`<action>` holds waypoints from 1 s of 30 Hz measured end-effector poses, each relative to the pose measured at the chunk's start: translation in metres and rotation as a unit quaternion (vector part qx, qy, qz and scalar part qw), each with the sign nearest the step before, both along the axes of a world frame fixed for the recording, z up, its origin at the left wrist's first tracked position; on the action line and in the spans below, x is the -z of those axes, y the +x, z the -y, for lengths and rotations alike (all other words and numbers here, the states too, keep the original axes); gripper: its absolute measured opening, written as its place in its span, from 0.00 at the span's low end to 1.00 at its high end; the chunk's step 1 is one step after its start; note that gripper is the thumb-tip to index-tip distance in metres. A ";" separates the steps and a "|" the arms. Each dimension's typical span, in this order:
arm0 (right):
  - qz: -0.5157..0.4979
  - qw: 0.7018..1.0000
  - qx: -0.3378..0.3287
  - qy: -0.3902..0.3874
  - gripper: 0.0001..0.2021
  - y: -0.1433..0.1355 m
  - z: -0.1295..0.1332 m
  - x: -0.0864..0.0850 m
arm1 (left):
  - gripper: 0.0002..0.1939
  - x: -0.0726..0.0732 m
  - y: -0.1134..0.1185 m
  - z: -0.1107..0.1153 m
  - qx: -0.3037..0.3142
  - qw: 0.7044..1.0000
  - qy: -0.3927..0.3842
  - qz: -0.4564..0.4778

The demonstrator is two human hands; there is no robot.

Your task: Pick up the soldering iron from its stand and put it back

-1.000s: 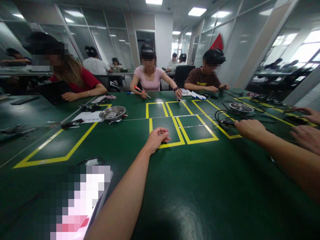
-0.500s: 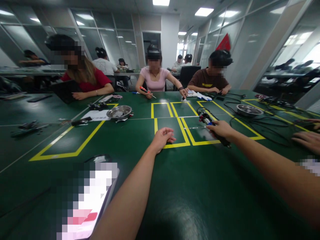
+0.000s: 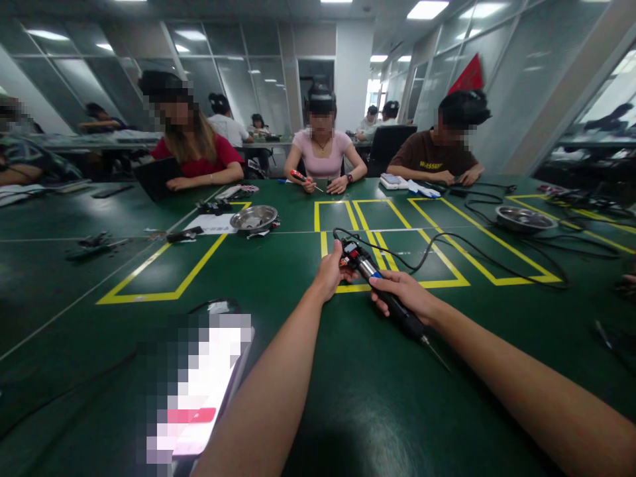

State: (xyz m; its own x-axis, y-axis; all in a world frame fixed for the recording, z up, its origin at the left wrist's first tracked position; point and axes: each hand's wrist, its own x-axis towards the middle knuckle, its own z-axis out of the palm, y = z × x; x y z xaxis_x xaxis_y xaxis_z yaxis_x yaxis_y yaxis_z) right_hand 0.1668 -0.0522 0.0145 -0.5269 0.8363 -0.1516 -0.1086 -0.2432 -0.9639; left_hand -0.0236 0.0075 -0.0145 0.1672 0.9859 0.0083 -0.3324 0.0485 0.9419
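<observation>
A black and silver electric screwdriver (image 3: 401, 314) lies slanted in my right hand (image 3: 403, 295), whose fingers wrap round its body. Its thin bit points down toward me at the lower right. My left hand (image 3: 330, 273) grips the far end of the tool, where a black and red part and a cable show, thumb on top. The black cable (image 3: 422, 260) runs from that end over the yellow taped outlines (image 3: 450, 283) to the right. Both hands are just above the green table (image 3: 318, 371).
A lit phone (image 3: 211, 377) stands at the lower left. Metal bowls (image 3: 254, 218) (image 3: 525, 219) sit left and right. Dark parts (image 3: 94, 245) lie at the far left. Across the table sit several people; one holds a red screwdriver (image 3: 299, 175).
My right hand has brought the electric screwdriver left and toward me, its bit now showing. My left hand has taken hold of its far end. The view has shifted slightly.
</observation>
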 end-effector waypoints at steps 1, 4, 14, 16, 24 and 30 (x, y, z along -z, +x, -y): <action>-0.008 1.000 0.010 0.001 0.16 0.002 0.004 0.003 | 0.33 -0.001 0.001 0.001 0.011 1.000 0.005 -0.014; -0.024 0.999 0.040 0.003 0.16 0.007 0.008 0.008 | 0.29 -0.002 0.002 0.005 0.037 0.997 0.034 -0.053; -0.051 0.997 0.065 0.000 0.16 0.012 0.008 0.010 | 0.22 -0.002 0.001 0.005 0.040 0.994 0.063 -0.081; -0.057 0.996 0.069 0.000 0.16 0.012 0.008 0.010 | 0.21 -0.002 0.001 0.005 0.036 0.995 0.058 -0.078; -0.062 0.995 0.077 0.001 0.17 0.013 0.009 0.009 | 0.21 -0.002 0.002 0.005 0.051 0.994 0.053 -0.087; -0.059 0.996 0.073 0.009 0.16 0.013 0.009 0.012 | 0.21 -0.003 0.001 0.005 0.067 0.994 0.049 -0.063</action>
